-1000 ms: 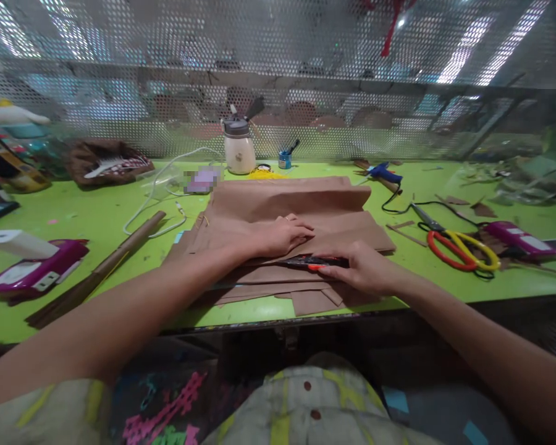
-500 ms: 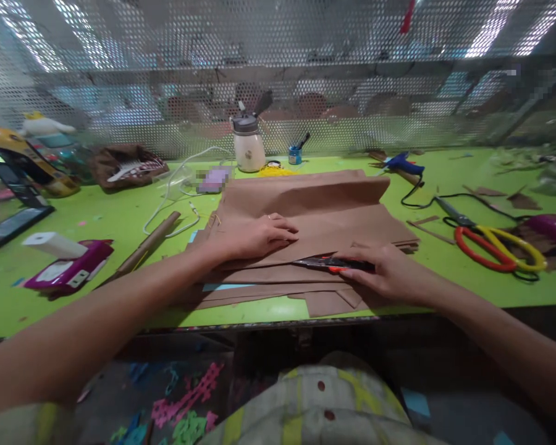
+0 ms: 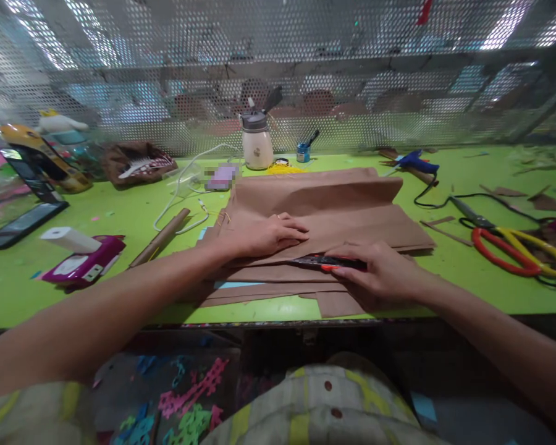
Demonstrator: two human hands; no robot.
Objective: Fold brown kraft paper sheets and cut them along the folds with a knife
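Brown kraft paper [image 3: 324,198] lies in a layered, folded stack on the green table. My left hand [image 3: 282,233] rests flat on the top sheet, fingers stretched out and pressing on it. In my right hand [image 3: 380,269] is a black utility knife [image 3: 317,261] with an orange-red part, gripped between thumb and fingers. Its blade end points left and lies at the near fold of the top sheet, between paper layers. I cannot make out the blade edge itself. A strip of light blue [image 3: 238,285] shows among the lower layers.
Scissors [image 3: 509,250] with red and yellow handles and a blue glue gun [image 3: 417,162] with its cord lie to the right. A purple power strip [image 3: 86,262], a rolled paper tube [image 3: 160,238] and a phone [image 3: 23,225] are at left. A bottle [image 3: 257,145] stands behind.
My right hand has slid the utility knife a little to the left along the paper fold. My left hand stays in place on the sheet. The whole view has shifted slightly.
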